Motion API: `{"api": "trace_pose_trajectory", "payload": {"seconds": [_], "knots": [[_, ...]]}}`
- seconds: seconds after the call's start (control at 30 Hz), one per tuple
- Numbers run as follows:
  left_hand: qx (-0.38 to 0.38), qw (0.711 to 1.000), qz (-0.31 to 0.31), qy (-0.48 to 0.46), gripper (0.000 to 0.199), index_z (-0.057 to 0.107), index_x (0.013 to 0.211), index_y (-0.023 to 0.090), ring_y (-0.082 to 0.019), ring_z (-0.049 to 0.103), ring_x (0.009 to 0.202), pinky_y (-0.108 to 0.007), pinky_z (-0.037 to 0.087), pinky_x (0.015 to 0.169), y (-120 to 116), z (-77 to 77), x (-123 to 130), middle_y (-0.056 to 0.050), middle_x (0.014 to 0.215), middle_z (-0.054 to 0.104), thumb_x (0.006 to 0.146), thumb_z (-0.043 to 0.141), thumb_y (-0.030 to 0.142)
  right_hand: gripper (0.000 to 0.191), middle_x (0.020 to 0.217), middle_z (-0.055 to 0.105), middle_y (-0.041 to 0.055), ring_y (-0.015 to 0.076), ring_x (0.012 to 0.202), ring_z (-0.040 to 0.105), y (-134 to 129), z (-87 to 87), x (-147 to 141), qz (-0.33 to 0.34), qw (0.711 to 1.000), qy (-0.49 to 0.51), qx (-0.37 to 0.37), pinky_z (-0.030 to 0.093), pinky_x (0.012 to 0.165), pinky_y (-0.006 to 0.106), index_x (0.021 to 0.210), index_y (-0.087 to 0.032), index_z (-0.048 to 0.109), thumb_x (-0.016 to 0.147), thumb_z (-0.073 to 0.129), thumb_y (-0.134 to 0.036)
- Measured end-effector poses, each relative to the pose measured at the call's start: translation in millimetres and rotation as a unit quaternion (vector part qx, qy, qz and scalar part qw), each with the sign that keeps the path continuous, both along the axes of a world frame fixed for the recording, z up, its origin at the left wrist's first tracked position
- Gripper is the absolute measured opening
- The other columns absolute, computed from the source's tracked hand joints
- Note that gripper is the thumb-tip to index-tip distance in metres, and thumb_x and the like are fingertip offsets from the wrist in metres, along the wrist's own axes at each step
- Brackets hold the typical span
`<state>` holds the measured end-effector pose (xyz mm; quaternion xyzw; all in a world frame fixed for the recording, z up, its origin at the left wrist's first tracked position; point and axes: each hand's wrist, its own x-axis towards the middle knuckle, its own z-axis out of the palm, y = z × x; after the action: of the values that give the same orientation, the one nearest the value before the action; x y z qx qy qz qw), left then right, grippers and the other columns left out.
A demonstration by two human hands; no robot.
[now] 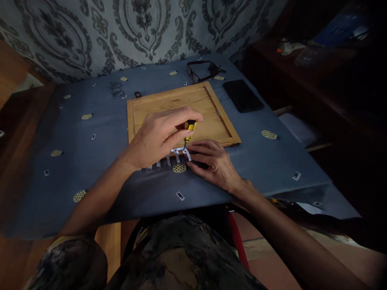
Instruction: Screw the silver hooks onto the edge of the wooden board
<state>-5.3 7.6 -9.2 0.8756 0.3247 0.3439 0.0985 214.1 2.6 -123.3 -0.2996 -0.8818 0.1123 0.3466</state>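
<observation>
My left hand (160,135) is wrapped round the yellow and black handle of a small screwdriver (190,127). The screwdriver stands nearly upright, its tip at the right end of a metal hook strip (177,151). This strip lies along the near edge of a framed wooden board (181,98), with its hooks pointing toward me; my left hand hides part of it. My right hand (214,163) rests beside the strip's right end, fingers slightly spread, its fingertips touching or very close to the last hook. Whether those fingertips pinch the strip is too small to tell.
Behind the board lie eyeglasses (201,72) with a dark item beside them. A black phone (243,96) is to the right of the board. At the back left sit a small clear packet (116,90) and a small dark piece (138,94). The blue patterned cloth (105,173) covers the table.
</observation>
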Motion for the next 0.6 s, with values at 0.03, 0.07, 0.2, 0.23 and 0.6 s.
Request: {"api": "trace_pose_trajectory", "payload": {"seconds": [0.03, 0.07, 0.2, 0.23, 0.6], "knots": [[-0.003, 1.0, -0.001, -0.007, 0.022, 0.067, 0.114, 0.022, -0.014, 0.072, 0.094, -0.027, 0.059, 0.087, 0.2, 0.1, 0.2, -0.002, 0.107, 0.075, 0.095, 0.057, 0.015, 0.013, 0.116, 0.077, 0.0046, 0.0262, 0.111, 0.068, 0.2, -0.3, 0.0, 0.0, 1.0, 0.0, -0.001, 0.052, 0.096, 0.049, 0.099, -0.025, 0.077, 0.093, 0.066, -0.029], [-0.004, 1.0, 0.001, -0.019, 0.021, 0.067, 0.113, 0.022, -0.014, 0.072, 0.092, -0.027, 0.06, 0.086, 0.1, 0.7, 0.3, -0.001, 0.106, 0.075, 0.095, 0.058, 0.015, 0.013, 0.116, 0.077, 0.0044, 0.0263, 0.111, 0.068, 0.4, -0.5, 0.0, -0.001, 1.0, -0.001, -0.003, 0.052, 0.096, 0.049, 0.098, -0.026, 0.077, 0.093, 0.066, -0.029], [0.002, 0.992, 0.05, -0.119, 0.017, 0.067, 0.107, 0.021, -0.014, 0.071, 0.088, -0.026, 0.061, 0.081, -2.3, 8.8, -1.6, 0.0, 0.102, 0.074, 0.091, 0.066, 0.017, 0.013, 0.116, 0.077, 0.0039, 0.0264, 0.111, 0.067, 0.6, -0.4, 0.2, -0.003, 1.0, -0.003, -0.007, 0.052, 0.096, 0.049, 0.098, -0.027, 0.077, 0.093, 0.066, -0.03], [0.006, 0.989, 0.065, -0.136, 0.016, 0.067, 0.107, 0.022, -0.014, 0.071, 0.087, -0.026, 0.061, 0.08, -3.0, 11.2, -2.6, 0.0, 0.101, 0.074, 0.091, 0.067, 0.018, 0.013, 0.116, 0.077, 0.0038, 0.0264, 0.112, 0.067, 0.5, -0.2, 0.3, -0.001, 1.0, -0.004, -0.006, 0.052, 0.096, 0.049, 0.099, -0.027, 0.077, 0.093, 0.066, -0.03], [0.059, 0.996, 0.052, -0.051, 0.016, 0.066, 0.108, 0.021, -0.013, 0.071, 0.08, -0.027, 0.063, 0.074, -4.1, 2.4, 2.8, 0.0, 0.095, 0.073, 0.092, 0.065, 0.017, 0.014, 0.116, 0.077, 0.0027, 0.0255, 0.111, 0.067, 0.5, -1.1, -0.2, -0.007, 1.0, -0.004, -0.007, 0.052, 0.096, 0.048, 0.1, -0.027, 0.077, 0.094, 0.065, -0.031]]}}
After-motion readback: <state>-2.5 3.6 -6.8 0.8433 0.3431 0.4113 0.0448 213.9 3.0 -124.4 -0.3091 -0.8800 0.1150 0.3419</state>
